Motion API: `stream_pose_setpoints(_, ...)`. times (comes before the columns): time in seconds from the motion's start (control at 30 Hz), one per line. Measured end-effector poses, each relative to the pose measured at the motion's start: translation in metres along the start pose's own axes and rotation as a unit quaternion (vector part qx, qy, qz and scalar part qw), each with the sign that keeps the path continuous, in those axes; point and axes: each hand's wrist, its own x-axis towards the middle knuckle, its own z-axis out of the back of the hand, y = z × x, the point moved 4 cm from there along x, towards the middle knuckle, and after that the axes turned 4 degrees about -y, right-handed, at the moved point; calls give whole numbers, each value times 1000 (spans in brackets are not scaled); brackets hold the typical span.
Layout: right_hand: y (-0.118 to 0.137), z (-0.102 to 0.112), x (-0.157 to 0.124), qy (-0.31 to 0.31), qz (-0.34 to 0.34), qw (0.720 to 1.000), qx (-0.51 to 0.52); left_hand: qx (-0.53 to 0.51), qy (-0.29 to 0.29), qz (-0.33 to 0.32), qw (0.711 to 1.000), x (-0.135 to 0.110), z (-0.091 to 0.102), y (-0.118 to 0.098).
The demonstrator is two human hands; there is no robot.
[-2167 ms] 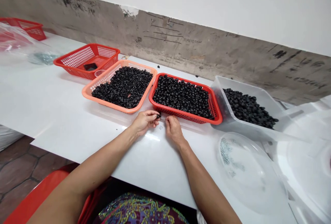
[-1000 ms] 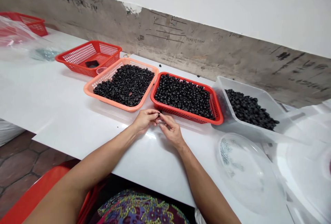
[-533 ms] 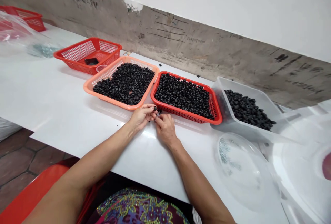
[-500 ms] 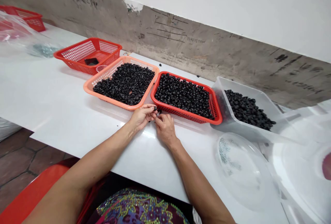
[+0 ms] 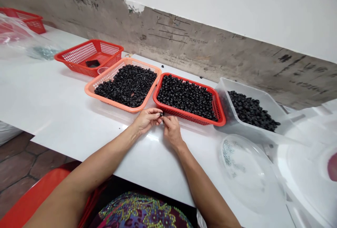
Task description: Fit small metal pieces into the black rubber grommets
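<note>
My left hand (image 5: 147,120) pinches a small black round part (image 5: 161,114) between thumb and fingertips, just in front of the baskets. Close against it, my right hand (image 5: 172,128) has its fingers curled in at the same part; what they grip, if anything, is too small to make out. Beyond my hands stand an orange basket (image 5: 110,99) full of small black ring-like pieces and a red basket (image 5: 220,110) full of rounder black pieces with holes. To the right, a clear plastic bin (image 5: 231,122) holds more black parts.
An open red basket (image 5: 76,68) with a dark object inside stands at the back left, near a plastic bag (image 5: 15,33). A clear round lid or dish (image 5: 244,165) with small shiny pieces lies at the right. Loose black bits lie along the wall (image 5: 179,38).
My left hand has shifted slightly right and tilted, bringing the black part in toward my right fingertips. The right hand has moved slightly right. The baskets stay in place.
</note>
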Motion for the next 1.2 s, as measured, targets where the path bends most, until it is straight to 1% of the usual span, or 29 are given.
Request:
stream_pose_setpoints(0.07, -9, 7, 0, -20, -76, 991, 107, 2, 8, 2, 1000, 0, 0, 1)
stream_pose_setpoints(0.1, -14, 10, 0, -24, -122, 978, 169, 4, 12, 4, 1000, 0, -1, 2)
stream_pose_setpoints(0.17, -21, 12, -2, -23, -212, 932, 292, 9, 22, 12, 1000, 0, -1, 4)
stream_pose_setpoints(0.23, -24, 13, -3, -17, -271, 881, 387, 19, 29, 20, 999, 0, -2, 8)
stream_pose_setpoints(0.3, -22, 14, -3, -14, -300, 844, 444, 32, 33, 26, 999, -1, -3, 10)
stream_pose_setpoints(0.37, -19, 15, -3, -14, -318, 819, 478, 44, 39, 29, 998, -2, -5, 13)
stream_pose_setpoints(0.47, -15, 17, -3, -14, -337, 792, 508, 54, 41, 27, 997, -2, -6, 15)
stream_pose_setpoints(0.53, -14, 18, -2, -17, -342, 784, 519, 55, 35, 22, 998, -2, -5, 15)
stream_pose_setpoints(0.63, -14, 19, -2, -24, -342, 785, 516, 59, 29, 12, 998, -1, -4, 16)
stream_pose_setpoints(0.73, -16, 19, -2, -33, -334, 801, 496, 64, 30, 6, 998, -1, -5, 16)
stream_pose_setpoints(0.83, -18, 19, -2, -40, -317, 820, 475, 69, 24, -3, 997, -1, -5, 15)
stream_pose_setpoints(0.97, -18, 19, -3, -38, -297, 846, 442, 105, 12, -20, 994, 0, -4, 14)
stream_pose_setpoints(1.2, -10, 23, -2, -46, -269, 905, 327, 191, 4, -72, 979, 1, -2, 16)
